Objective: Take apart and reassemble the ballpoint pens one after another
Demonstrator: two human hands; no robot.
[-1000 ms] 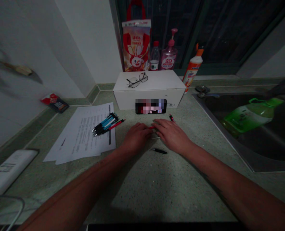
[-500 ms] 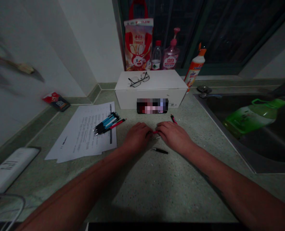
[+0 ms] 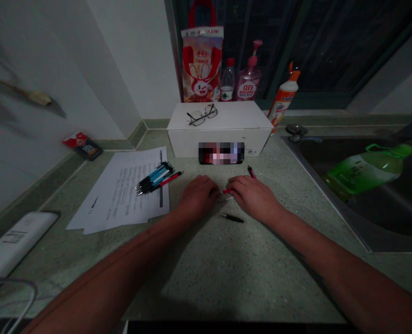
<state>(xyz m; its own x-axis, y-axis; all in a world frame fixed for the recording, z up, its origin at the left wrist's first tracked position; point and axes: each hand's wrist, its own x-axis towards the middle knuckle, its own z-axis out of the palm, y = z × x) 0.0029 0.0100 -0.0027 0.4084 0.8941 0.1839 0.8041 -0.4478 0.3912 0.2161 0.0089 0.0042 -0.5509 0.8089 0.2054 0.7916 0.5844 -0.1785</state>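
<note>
Red slim pen part [image 3: 227, 191]: pinched in the grip of the right hand [image 3: 254, 195], one short end showing.
Left hand [image 3: 199, 197]: fingers curled, just beside; whether its grip holds anything, I cannot tell.
Thin whitish stick [image 3: 229, 199]: by the right hand.
Black silver-tipped pen piece [image 3: 233, 218]: lying on the speckled grey-green surface [image 3: 227, 269].

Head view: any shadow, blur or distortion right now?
Head view: dim light; head view, lower half: soft shadows on the counter; head view, centre: the red piece at the right hand too soft for detail, the phone screen pixelated; head view, right: the green bottle looks stretched.
</note>
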